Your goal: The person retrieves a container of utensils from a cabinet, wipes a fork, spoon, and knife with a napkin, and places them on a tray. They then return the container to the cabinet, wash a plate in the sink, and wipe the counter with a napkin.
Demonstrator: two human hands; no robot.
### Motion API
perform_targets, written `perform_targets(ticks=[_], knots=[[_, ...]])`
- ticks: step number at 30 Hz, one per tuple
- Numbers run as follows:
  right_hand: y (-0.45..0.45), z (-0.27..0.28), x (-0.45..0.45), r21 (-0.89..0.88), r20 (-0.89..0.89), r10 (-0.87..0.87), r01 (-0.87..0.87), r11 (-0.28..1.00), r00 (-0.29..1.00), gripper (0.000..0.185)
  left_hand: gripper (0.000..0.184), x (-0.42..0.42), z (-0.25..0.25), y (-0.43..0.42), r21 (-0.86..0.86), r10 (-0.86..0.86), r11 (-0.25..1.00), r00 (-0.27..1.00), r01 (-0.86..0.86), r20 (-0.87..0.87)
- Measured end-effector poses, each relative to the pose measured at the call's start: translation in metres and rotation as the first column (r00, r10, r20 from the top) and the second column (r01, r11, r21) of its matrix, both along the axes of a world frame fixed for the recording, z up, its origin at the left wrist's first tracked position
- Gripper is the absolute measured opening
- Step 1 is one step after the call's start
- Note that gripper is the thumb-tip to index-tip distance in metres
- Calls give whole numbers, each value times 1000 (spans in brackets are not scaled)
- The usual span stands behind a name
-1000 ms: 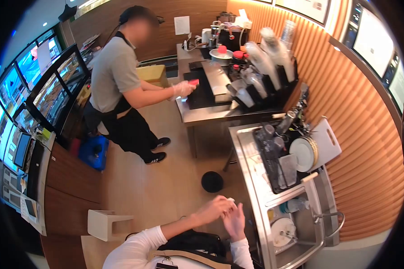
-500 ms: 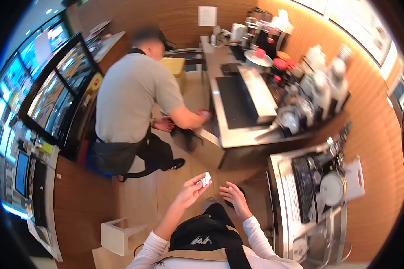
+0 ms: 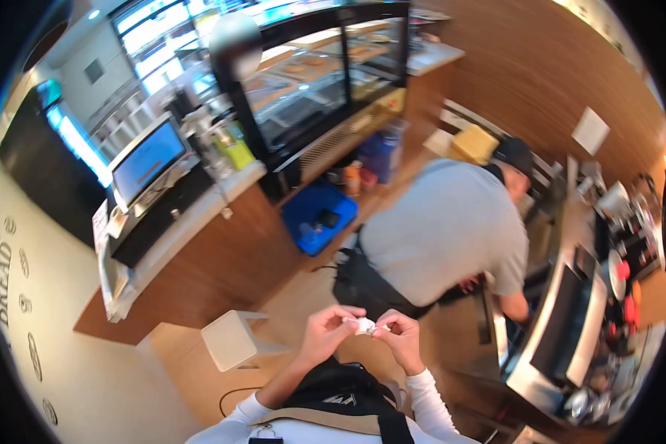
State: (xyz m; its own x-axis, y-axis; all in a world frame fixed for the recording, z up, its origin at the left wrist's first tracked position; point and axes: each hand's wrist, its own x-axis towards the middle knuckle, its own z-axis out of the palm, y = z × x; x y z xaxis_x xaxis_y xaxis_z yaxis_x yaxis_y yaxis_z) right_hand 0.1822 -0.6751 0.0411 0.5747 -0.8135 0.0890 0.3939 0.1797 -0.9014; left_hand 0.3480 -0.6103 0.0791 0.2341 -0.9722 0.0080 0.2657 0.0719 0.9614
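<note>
One small, crumpled white piece (image 3: pixel 364 325) is held up between two hands, above a black apron (image 3: pixel 325 392) whose pale emblem is too blurred to read. The left hand (image 3: pixel 328 334) pinches one end between thumb and fingertips; the right hand (image 3: pixel 401 340) pinches the other, its remaining fingers curled. Beyond are one white stool (image 3: pixel 229 340), one blue tub (image 3: pixel 297 214) and one co-worker (image 3: pixel 444 229) in a grey shirt, bending beside a metal-topped table (image 3: pixel 536 362). One monitor (image 3: pixel 149 161), its text illegible, stands on a wood-fronted counter (image 3: pixel 214 259) near a glass display case (image 3: pixel 303 96). "BREAD" is lettered on the pale wall (image 3: pixel 89 370); the floor (image 3: pixel 177 348) is light wood-toned.
</note>
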Motion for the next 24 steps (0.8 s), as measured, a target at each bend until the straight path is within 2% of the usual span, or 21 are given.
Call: perform_targets(ticks=[1,2,4,5,6,8,9,10,11,12,13,14,16,19,20,22,24], knots=[[-10,-4,34,24,32,16,-17,1000,999,18,9,30,-2,-5,-46,105,993,994,-105,12],[-14,-3,61,70,-23,54,-52,996,998,18,9,55,-4,-4,-83,210,975,978,-208,15],[-31,8,118,140,-117,115,-99,985,986,17,11,111,0,-16,-130,317,940,948,-316,-11],[-37,20,143,134,-103,138,-123,983,985,21,12,132,1,-22,-131,365,922,931,-365,-21],[-45,32,161,168,-126,238,-215,962,963,22,13,149,5,-30,-133,403,905,914,-404,-38],[-63,52,183,228,-188,406,-362,904,895,25,12,169,20,-54,-116,370,921,928,-373,-46],[-71,41,191,202,-228,427,-387,900,875,33,12,176,22,-66,-101,356,928,934,-358,-40],[-78,43,195,-24,-327,307,-333,943,894,34,12,182,23,-76,-84,349,933,937,-351,-30],[-87,43,201,-254,-389,185,-298,920,902,36,9,187,23,-84,-51,310,951,943,-306,121],[-96,44,209,-474,-411,73,-281,834,909,38,7,191,24,-92,-8,278,958,922,-286,269],[-101,45,214,-337,-372,85,-220,916,924,42,9,190,32,-98,0,260,961,906,-275,335],[-107,41,218,-278,-335,109,-209,938,936,37,11,191,32,-105,-46,287,953,842,-299,457],[-111,51,223,143,-231,144,-113,983,962,28,13,193,36,-116,-186,342,940,774,-287,534],[-127,46,232,106,-158,98,-81,991,983,21,12,196,27,-131,-299,468,883,703,-361,535],[-134,43,231,124,-226,104,-77,989,969,21,12,195,25,-137,-249,465,885,720,-394,515],[-144,42,233,111,-195,84,-63,992,977,20,12,201,13,-146,-151,414,908,776,-392,476],[-165,17,226,9,-212,33,-32,999,977,26,15,199,9,-165,-103,314,948,940,-302,130]])
